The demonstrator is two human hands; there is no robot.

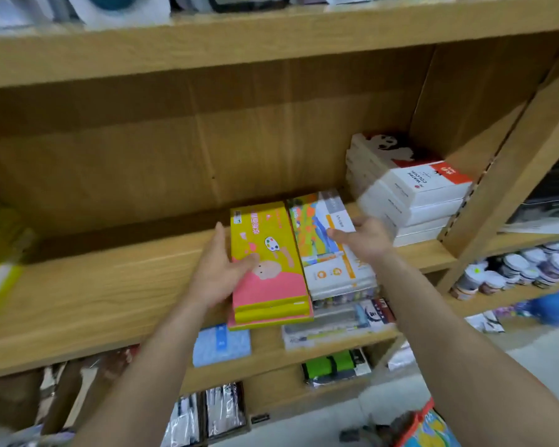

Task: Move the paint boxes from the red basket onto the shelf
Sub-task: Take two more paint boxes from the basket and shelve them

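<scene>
A yellow and pink paint box [271, 266] lies on top of a similar one on the wooden shelf [94, 295]. My left hand [220, 269] grips its left edge, thumb on the lid. Beside it to the right lies a colourful paint box [323, 246] on a clear-wrapped stack. My right hand [365, 237] rests on that box's far right side, fingers spread. The red basket [423, 427] shows only as a rim at the bottom right, with a bright box inside.
A stack of white watercolour boxes [420, 201] stands at the shelf's right end against the upright. A blue pack [221, 345] and flat packs [336, 324] lie at the front edge. Lower shelves hold wrapped goods; small jars [513, 269] fill the neighbouring shelf.
</scene>
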